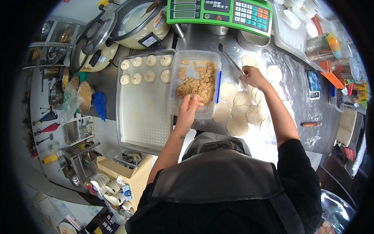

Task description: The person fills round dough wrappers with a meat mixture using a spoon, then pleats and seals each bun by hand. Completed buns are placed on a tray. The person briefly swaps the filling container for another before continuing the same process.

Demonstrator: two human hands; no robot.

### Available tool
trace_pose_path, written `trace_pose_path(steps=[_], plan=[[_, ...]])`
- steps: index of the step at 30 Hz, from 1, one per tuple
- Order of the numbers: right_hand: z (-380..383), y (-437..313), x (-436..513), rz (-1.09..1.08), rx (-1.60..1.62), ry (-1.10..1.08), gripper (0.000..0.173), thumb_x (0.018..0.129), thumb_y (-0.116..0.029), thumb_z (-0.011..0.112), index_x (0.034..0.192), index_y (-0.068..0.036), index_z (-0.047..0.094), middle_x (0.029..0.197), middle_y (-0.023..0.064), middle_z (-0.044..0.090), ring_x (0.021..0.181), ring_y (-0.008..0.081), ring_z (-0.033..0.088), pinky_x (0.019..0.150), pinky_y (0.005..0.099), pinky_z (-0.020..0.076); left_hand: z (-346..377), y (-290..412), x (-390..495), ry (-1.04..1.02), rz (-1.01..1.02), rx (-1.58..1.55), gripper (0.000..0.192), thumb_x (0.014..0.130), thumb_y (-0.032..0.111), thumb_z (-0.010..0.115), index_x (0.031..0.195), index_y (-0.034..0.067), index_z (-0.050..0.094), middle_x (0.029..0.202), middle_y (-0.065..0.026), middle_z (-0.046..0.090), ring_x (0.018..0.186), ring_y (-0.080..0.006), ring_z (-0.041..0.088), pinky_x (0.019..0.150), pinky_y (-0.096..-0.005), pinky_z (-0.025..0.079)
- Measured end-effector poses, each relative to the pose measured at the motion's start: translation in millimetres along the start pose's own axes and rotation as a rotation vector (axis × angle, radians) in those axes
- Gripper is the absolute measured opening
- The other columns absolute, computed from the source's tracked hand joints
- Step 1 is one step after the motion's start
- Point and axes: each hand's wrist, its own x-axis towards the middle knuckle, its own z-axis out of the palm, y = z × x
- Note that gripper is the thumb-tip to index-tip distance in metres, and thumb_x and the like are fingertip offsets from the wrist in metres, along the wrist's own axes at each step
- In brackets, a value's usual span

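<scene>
My left hand (190, 106) hovers over the near side of a clear plastic container (217, 55), its fingers loosely curled with nothing visible in them. Inside the container lies a brown minced filling (209, 77), partly hidden by that hand. To the right, my right hand (253, 76) has its fingertips pinched on a pale dough wrapper (243, 83), mostly covered by the hand. A narrow metal spatula (230, 59) lies slanted with one end close to those fingers; whether they touch it is unclear. Round dough wrappers (240, 112) overlap in piles around and below the right hand.
Left of the container, a metal tray (143, 117) bears several pleated buns (151, 60) in two rows. A green scale (219, 13) and a rice cooker (140, 32) stand behind. Flour dusts the steel table (304, 111); a small digital scale (313, 83) and a short rolling pin (311, 124) rest there.
</scene>
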Motion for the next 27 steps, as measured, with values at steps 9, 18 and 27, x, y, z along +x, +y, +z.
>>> trace_pose_path(steps=[9, 18, 27], plan=[[15.4, -100.2, -61.6, -0.357, 0.536, -0.315, 0.018, 0.089, -0.017, 0.076, 0.095, -0.001, 0.068, 0.086, -0.0016, 0.064, 0.083, 0.006, 0.057, 0.075, 0.0239, 0.0479, 36.7, 1.1, 5.2, -0.32, -0.224, -1.163, 0.089, 0.093, 0.07, 0.039, 0.146, -0.002, 0.036, 0.147, -0.0227, 0.043, 0.135, -0.038, 0.045, 0.114, -0.054, 0.034], [70.1, 9.2, 96.2, 0.115, -0.692, 0.285, 0.028, 0.093, -0.023, 0.053, 0.111, -0.004, 0.063, 0.116, 0.0172, 0.065, 0.109, 0.034, 0.064, 0.089, 0.0439, 0.0546, -35.6, -14.3, -39.0, -0.011, -0.166, -0.686, 0.045, 0.1, 0.021, 0.056, 0.135, -0.004, 0.045, 0.128, -0.0227, 0.06, 0.121, -0.0347, 0.059, 0.103, -0.0435, 0.048], [22.9, -63.3, 42.3, -0.103, -0.265, 0.36, 0.021, 0.095, -0.017, 0.052, 0.109, -0.002, 0.056, 0.09, 0.0266, 0.067, 0.082, 0.047, 0.065, 0.075, 0.0525, 0.0523, -82.3, -42.9, -75.5, 0.179, -0.318, -0.864, 0.038, 0.098, 0.02, 0.058, 0.128, -0.003, 0.051, 0.118, -0.0202, 0.064, 0.114, -0.0347, 0.063, 0.099, -0.0435, 0.05]])
